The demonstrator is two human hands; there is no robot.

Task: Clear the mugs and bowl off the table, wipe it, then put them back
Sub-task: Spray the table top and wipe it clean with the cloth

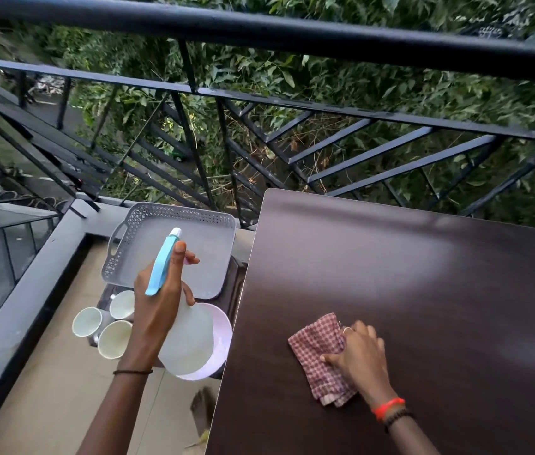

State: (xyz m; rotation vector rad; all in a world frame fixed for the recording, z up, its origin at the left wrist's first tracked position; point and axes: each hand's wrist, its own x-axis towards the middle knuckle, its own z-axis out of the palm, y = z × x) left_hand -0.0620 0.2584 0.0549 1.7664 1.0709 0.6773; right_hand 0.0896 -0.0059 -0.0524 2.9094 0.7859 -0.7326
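The left hand [161,300] has its grip clamped on a spray bottle [190,339]: the fingers wrap the neck under the blue trigger head, one finger lies along it, and the pale body hangs below the palm. The bottle is held in the air at centre left of the frame, off the table's left edge. Right of it, in the lower middle, the right hand [361,356] lies palm down on a red checked cloth [315,343], its fingers bent over the bunched edge and its thumb spread on the fabric, pressing the cloth onto the dark brown table [423,290]. The cloth sits near the table's left side.

The three mugs [87,321] stand close together at lower left, off the table, on a low dark stand [236,284] just beside it. The pink bowl [223,326] is on the same stand, partly hidden behind the bottle. A grey tray [207,254] lies beyond them, towards the black railing [259,31] across the top.
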